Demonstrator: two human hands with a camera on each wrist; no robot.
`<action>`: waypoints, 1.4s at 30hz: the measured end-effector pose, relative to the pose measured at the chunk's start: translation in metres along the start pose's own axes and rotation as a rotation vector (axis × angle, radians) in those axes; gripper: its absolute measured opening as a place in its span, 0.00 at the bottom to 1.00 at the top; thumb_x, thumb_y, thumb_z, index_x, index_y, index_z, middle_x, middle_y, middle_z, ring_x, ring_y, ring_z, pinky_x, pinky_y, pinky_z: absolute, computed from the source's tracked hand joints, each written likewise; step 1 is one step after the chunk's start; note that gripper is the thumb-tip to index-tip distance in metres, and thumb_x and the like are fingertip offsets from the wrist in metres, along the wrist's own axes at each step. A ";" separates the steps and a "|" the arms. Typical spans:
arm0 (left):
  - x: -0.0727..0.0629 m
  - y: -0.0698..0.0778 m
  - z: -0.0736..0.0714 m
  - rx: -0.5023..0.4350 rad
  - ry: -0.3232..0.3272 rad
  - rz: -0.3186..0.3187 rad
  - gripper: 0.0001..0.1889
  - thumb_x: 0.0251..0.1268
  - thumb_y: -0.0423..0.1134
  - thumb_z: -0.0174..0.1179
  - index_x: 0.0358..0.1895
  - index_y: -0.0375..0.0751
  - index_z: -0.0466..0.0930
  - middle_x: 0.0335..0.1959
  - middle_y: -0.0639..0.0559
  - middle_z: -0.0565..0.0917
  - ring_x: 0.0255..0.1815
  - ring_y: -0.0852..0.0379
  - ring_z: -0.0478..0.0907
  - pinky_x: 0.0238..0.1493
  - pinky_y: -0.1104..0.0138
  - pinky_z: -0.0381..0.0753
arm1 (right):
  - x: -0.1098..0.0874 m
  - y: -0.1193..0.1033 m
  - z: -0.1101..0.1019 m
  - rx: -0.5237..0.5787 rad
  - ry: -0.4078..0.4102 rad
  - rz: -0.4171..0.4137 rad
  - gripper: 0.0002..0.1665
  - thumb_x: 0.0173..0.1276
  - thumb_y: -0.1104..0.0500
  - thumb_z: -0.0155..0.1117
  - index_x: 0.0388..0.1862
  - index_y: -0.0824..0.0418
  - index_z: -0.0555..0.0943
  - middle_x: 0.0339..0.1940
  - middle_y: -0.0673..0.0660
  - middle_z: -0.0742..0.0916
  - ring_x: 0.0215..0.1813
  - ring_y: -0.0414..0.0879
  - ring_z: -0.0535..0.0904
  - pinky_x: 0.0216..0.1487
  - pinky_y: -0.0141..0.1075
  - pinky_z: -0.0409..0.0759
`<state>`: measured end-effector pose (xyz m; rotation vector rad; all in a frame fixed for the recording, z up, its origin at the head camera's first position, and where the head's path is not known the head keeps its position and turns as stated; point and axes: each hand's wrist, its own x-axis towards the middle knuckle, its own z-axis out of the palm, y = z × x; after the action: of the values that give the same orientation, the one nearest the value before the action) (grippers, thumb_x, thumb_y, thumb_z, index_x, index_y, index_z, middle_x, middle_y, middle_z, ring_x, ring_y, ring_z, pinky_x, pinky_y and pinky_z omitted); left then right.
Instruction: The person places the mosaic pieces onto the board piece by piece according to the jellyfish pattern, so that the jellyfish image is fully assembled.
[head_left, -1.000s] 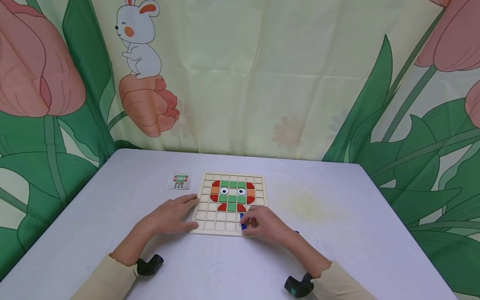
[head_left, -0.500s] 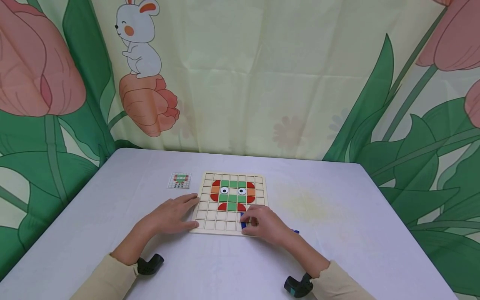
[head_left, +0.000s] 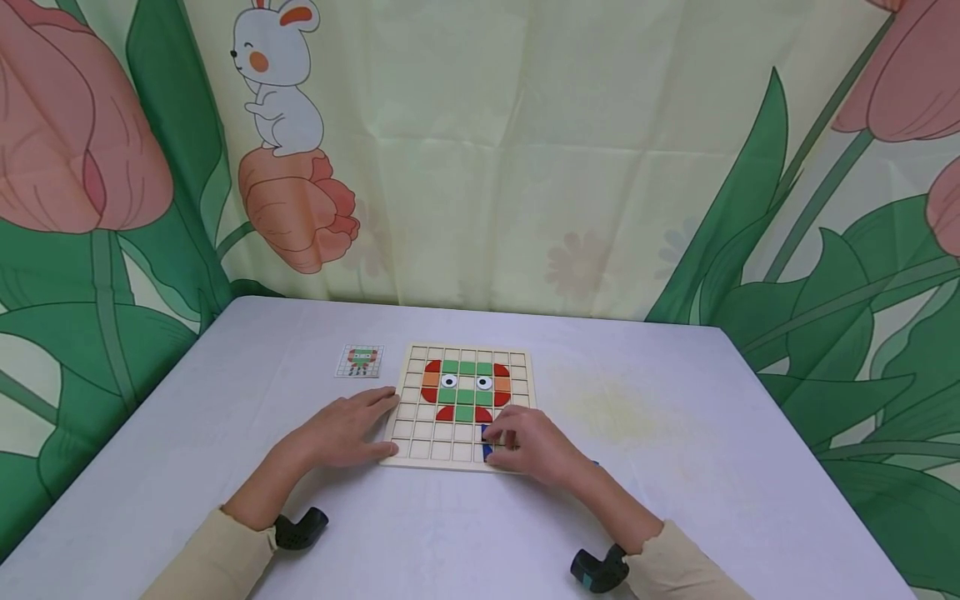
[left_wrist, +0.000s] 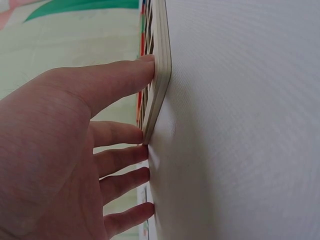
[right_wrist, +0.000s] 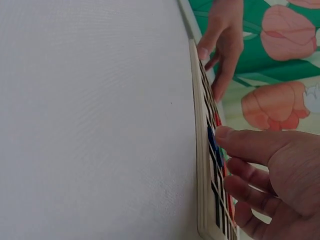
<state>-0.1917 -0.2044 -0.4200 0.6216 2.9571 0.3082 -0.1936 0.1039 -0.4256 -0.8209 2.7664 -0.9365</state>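
Note:
A wooden grid board (head_left: 423,452) lies on the table with green, red and orange tiles and two eye tiles set in its cells. My left hand (head_left: 348,429) rests at the board's left edge with fingers spread; in the left wrist view its thumb (left_wrist: 122,80) touches the rim. Over the board's lower right is my right hand (head_left: 538,446), its fingers loosely bent and apart from the thumb. Beside its fingertips, blue tiles (head_left: 487,452) lie in the lower cells. In the right wrist view the right thumb (right_wrist: 245,142) touches or nearly touches a blue tile (right_wrist: 212,137).
A small picture card (head_left: 360,361) with a gridded figure lies left of the board's far corner. A bit of blue (head_left: 596,462) shows behind the right wrist. White cloth (head_left: 420,533) covers the table, and a printed curtain (head_left: 465,167) hangs behind it.
The right thumb and fingers have spread slightly apart and shifted a little right, showing more of the blue tiles. My left hand and the board stay put.

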 end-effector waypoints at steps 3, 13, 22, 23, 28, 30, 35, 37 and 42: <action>0.000 0.001 0.000 0.000 0.001 0.003 0.39 0.59 0.56 0.63 0.71 0.40 0.65 0.73 0.44 0.65 0.73 0.43 0.63 0.65 0.44 0.68 | -0.003 0.003 -0.006 -0.006 0.022 0.013 0.13 0.57 0.56 0.74 0.42 0.54 0.87 0.37 0.46 0.84 0.34 0.39 0.76 0.32 0.27 0.76; -0.001 0.002 -0.002 0.003 -0.009 -0.006 0.39 0.60 0.56 0.63 0.71 0.40 0.65 0.73 0.43 0.65 0.73 0.42 0.63 0.65 0.44 0.68 | -0.023 0.024 -0.032 0.027 0.118 0.077 0.14 0.56 0.59 0.74 0.43 0.54 0.86 0.39 0.49 0.85 0.36 0.42 0.76 0.30 0.27 0.77; 0.001 0.001 0.000 0.009 -0.012 -0.009 0.40 0.59 0.57 0.63 0.71 0.40 0.65 0.73 0.43 0.65 0.73 0.42 0.63 0.65 0.44 0.68 | -0.039 0.047 -0.044 -0.006 0.143 0.123 0.14 0.58 0.62 0.72 0.44 0.54 0.86 0.40 0.48 0.85 0.36 0.40 0.76 0.33 0.27 0.77; 0.001 0.001 0.000 0.010 -0.013 -0.008 0.40 0.59 0.57 0.63 0.71 0.40 0.65 0.73 0.43 0.64 0.73 0.42 0.63 0.65 0.44 0.68 | -0.040 0.048 -0.045 -0.002 0.131 0.129 0.14 0.58 0.62 0.73 0.44 0.54 0.86 0.40 0.48 0.85 0.36 0.40 0.76 0.33 0.27 0.78; 0.002 0.001 0.000 0.002 -0.012 -0.003 0.40 0.59 0.57 0.64 0.71 0.40 0.65 0.73 0.43 0.64 0.73 0.42 0.63 0.65 0.44 0.68 | -0.045 0.056 -0.047 0.021 0.025 0.132 0.14 0.58 0.62 0.72 0.43 0.53 0.86 0.38 0.48 0.84 0.35 0.40 0.75 0.32 0.28 0.78; 0.002 0.001 0.000 -0.001 -0.012 -0.001 0.40 0.59 0.57 0.64 0.71 0.41 0.65 0.73 0.43 0.64 0.73 0.42 0.63 0.65 0.44 0.68 | -0.046 0.058 -0.048 0.021 -0.012 0.110 0.14 0.57 0.62 0.73 0.43 0.53 0.86 0.37 0.48 0.83 0.35 0.40 0.75 0.33 0.28 0.78; 0.002 0.000 0.001 0.007 -0.007 0.004 0.39 0.59 0.57 0.63 0.70 0.41 0.66 0.73 0.43 0.65 0.73 0.43 0.63 0.64 0.45 0.69 | -0.049 0.059 -0.050 0.015 -0.053 0.094 0.19 0.53 0.58 0.77 0.46 0.53 0.85 0.38 0.48 0.82 0.39 0.42 0.76 0.36 0.28 0.78; 0.002 -0.001 0.001 0.007 -0.003 0.006 0.39 0.59 0.57 0.63 0.70 0.41 0.66 0.73 0.43 0.65 0.73 0.43 0.63 0.64 0.45 0.69 | -0.049 0.059 -0.049 0.008 -0.055 0.117 0.21 0.52 0.56 0.78 0.46 0.53 0.84 0.37 0.48 0.81 0.40 0.43 0.75 0.36 0.27 0.77; 0.002 -0.001 0.001 0.006 0.001 0.010 0.39 0.59 0.56 0.63 0.70 0.40 0.66 0.73 0.43 0.65 0.72 0.42 0.63 0.64 0.44 0.69 | -0.050 0.059 -0.046 -0.030 -0.009 0.165 0.21 0.49 0.56 0.79 0.43 0.53 0.83 0.36 0.46 0.81 0.40 0.42 0.73 0.37 0.28 0.77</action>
<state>-0.1934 -0.2043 -0.4213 0.6367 2.9579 0.2998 -0.1906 0.1936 -0.4265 -0.5879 2.7950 -0.8620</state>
